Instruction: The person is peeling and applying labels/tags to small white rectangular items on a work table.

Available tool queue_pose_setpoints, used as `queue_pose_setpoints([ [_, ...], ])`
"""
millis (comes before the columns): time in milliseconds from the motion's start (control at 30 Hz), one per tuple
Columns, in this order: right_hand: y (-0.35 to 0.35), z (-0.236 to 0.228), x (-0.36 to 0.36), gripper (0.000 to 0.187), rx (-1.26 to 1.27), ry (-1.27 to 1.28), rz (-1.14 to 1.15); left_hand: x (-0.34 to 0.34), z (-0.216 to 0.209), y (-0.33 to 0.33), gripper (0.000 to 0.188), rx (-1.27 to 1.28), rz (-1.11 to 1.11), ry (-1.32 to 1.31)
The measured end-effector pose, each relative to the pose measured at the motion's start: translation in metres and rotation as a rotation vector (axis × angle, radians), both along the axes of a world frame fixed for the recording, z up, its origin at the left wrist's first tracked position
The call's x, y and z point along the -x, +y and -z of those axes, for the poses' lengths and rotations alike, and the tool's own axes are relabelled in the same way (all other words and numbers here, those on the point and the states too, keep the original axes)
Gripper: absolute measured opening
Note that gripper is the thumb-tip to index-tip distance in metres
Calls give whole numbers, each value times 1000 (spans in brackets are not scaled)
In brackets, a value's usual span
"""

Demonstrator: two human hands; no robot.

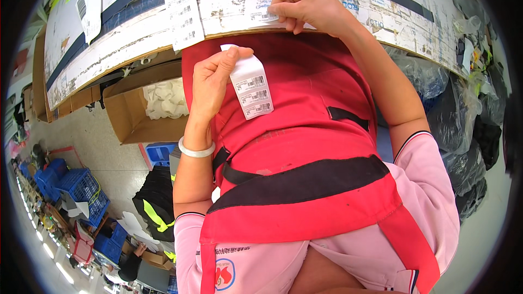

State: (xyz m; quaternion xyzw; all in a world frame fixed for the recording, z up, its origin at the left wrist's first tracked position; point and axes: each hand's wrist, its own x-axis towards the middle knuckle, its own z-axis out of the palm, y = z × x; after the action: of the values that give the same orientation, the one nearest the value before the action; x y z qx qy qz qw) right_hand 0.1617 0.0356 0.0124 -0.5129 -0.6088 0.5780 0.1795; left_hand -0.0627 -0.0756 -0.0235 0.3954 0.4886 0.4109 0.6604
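My left hand [213, 80] is closed, thumb over fingers, on the top end of a short strip of white barcode labels [253, 93]. The strip hangs down in front of a red apron [294, 87]. Over the table's near edge, my right hand [315, 8] is closed in a pinch. A small white barcode label [265, 16] shows at its fingertips, against the worn tabletop. Left of that hand, a longer strip of barcode labels [183, 11] lies on the table, its lower end reaching the edge.
The worn white table [229, 16] bears blue tape bands. Another white label strip [93, 11] lies at its left. Below the table, an open cardboard box [122, 106] holds crumpled whitish pieces [166, 99]. Blue crates [84, 190] stand at left; dark plastic bags [452, 114] are heaped at right.
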Motion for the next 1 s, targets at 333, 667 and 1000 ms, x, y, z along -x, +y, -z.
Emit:
queue_pose_setpoints([
  [333,0,1,1,20,-5,-17,6,0,3,-1,36,12,-6,-5],
  [667,-1,1,2,19,2,-10,11,-2,1,-2,35,11,-6,-9],
  [1000,-4,-5,-4,19,-23,-2,32,-4,-1,0,38,30,-29,-36],
])
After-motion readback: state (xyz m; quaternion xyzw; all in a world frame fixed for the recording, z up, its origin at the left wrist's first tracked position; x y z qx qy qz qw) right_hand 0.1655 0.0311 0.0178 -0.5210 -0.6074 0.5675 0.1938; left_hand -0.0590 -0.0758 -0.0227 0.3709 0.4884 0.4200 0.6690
